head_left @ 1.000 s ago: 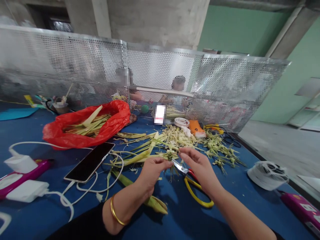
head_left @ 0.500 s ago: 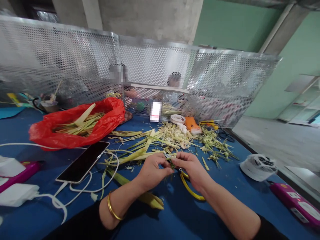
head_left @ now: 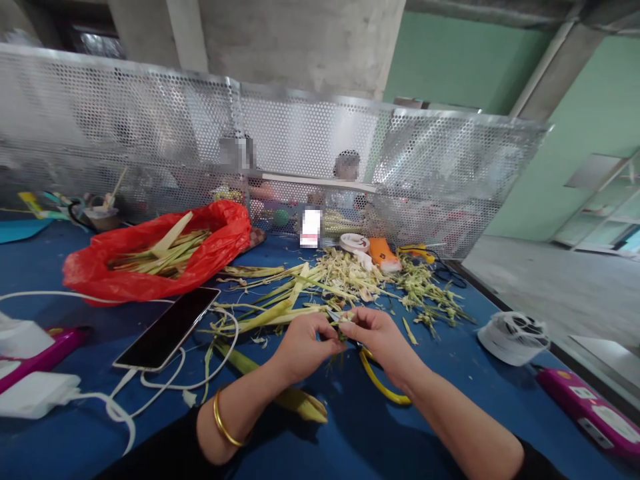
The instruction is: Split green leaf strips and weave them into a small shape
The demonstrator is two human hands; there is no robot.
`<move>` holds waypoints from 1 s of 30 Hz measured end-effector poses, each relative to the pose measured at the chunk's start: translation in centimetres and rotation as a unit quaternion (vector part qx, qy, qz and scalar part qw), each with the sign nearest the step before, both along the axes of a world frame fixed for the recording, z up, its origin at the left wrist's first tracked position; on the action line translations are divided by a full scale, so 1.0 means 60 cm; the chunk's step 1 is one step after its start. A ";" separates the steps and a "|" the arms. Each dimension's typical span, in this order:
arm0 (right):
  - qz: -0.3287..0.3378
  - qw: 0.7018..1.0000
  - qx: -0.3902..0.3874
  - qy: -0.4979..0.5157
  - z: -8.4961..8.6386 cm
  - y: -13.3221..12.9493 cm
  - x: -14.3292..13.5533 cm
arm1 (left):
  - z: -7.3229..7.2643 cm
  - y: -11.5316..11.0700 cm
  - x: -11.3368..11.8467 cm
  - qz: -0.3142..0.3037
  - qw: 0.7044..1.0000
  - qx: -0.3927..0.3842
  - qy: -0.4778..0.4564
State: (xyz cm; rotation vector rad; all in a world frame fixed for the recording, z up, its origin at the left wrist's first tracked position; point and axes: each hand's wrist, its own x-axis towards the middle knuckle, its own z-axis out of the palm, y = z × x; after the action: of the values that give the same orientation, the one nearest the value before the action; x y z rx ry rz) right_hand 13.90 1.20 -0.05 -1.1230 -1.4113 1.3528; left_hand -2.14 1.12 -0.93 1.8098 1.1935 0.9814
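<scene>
My left hand (head_left: 307, 343), a gold bangle at its wrist, is closed in a pinch on a small green plant piece (head_left: 343, 330). Facing it, my right hand (head_left: 383, 337) is closed too, its fingertips at the same piece. Yellow-handled scissors (head_left: 384, 383) sit in my right hand, their handle loop hanging below the palm. A pointed metal blade tip shows between the two hands. Beneath my left forearm lies a long green husk leaf (head_left: 303, 403). Just beyond the hands are long pale plant strips (head_left: 280, 307) and a heap of shredded bits (head_left: 345, 273).
A red plastic bag (head_left: 150, 287) of strips stands at the left, near a phone (head_left: 167, 330) with a white cable. Tape (head_left: 354, 242), an orange packet (head_left: 384, 253) and green sprigs (head_left: 425, 290) lie farther back. At right are a white spool (head_left: 515, 339) and a magenta power strip (head_left: 590, 410). Perforated metal panels (head_left: 310, 140) close the back.
The view has shifted slightly. Both hands stay together at the small plant piece, with only slight finger movement; the scissors remain in my right hand.
</scene>
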 end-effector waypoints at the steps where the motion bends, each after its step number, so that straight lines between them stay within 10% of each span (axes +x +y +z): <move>1: 0.006 1.000 -0.001 -0.007 -0.004 0.003 0.001 | 0.000 0.000 0.000 -0.005 1.000 0.019 0.024; 11: -0.030 0.998 -0.010 0.053 0.006 0.008 0.009 | 0.016 -0.007 0.003 -0.004 0.989 -0.099 -0.110; 24: 0.122 0.968 0.002 0.219 0.010 0.007 0.019 | 0.007 -0.010 -0.006 -0.090 0.838 -0.394 -0.366; 30: 0.180 0.961 -0.015 0.211 0.002 0.015 0.025 | 0.007 -0.017 -0.004 -0.130 0.862 -0.349 -0.345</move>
State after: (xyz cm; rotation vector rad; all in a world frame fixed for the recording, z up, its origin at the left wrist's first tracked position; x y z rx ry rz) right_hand 15.40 2.13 0.04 -0.5571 -1.3119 1.7522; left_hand -2.36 0.13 -0.49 0.8802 0.6819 0.7845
